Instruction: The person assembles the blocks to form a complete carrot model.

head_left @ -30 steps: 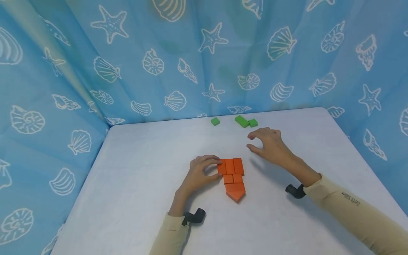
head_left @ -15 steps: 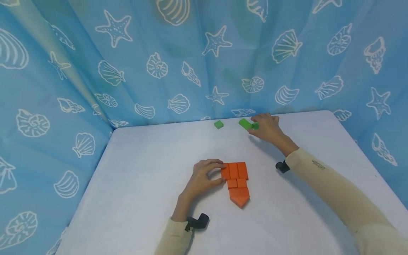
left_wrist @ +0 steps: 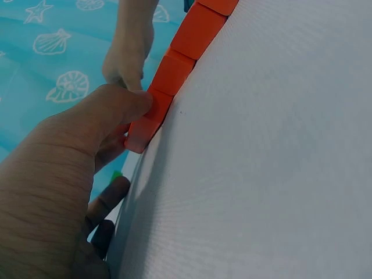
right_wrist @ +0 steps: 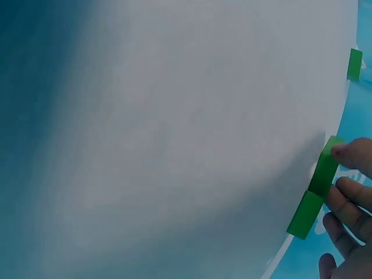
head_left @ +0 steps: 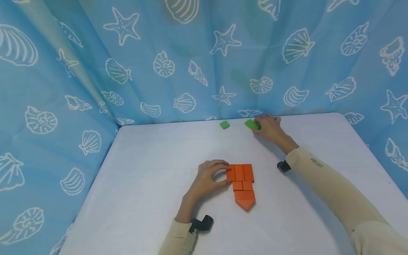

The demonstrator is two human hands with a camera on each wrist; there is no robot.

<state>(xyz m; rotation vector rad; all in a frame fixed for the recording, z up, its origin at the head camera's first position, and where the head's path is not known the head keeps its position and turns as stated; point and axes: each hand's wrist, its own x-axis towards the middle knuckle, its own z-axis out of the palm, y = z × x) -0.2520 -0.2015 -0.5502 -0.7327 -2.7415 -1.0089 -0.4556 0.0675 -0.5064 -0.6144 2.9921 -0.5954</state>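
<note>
My left hand [head_left: 207, 179] pinches the leftmost orange block [head_left: 231, 175], index fingertip at its far end and thumb at its near corner. That block stands in a row of three upright rectangles, beside the middle block [head_left: 239, 173] and the right block [head_left: 248, 173]. At the table's far edge, my right hand [head_left: 270, 128] has thumb and fingers around a longer green block [head_left: 251, 124]. In the right wrist view the thumb [right_wrist: 349, 154] lies on one green block, with another green block [right_wrist: 305, 215] end to end against it; the head view hides that second one behind the hand.
Below the orange row sit two small orange squares [head_left: 242, 186] and a pointed orange piece [head_left: 245, 200]. A lone green block [head_left: 224, 125] lies left of the right hand. The white table [head_left: 153, 170] ends at a blue shell-print curtain [head_left: 143, 63].
My right hand has reached forward to the green blocks, then shifted slightly left onto the longer one. The left hand keeps its hold. The head view has shifted a little.
</note>
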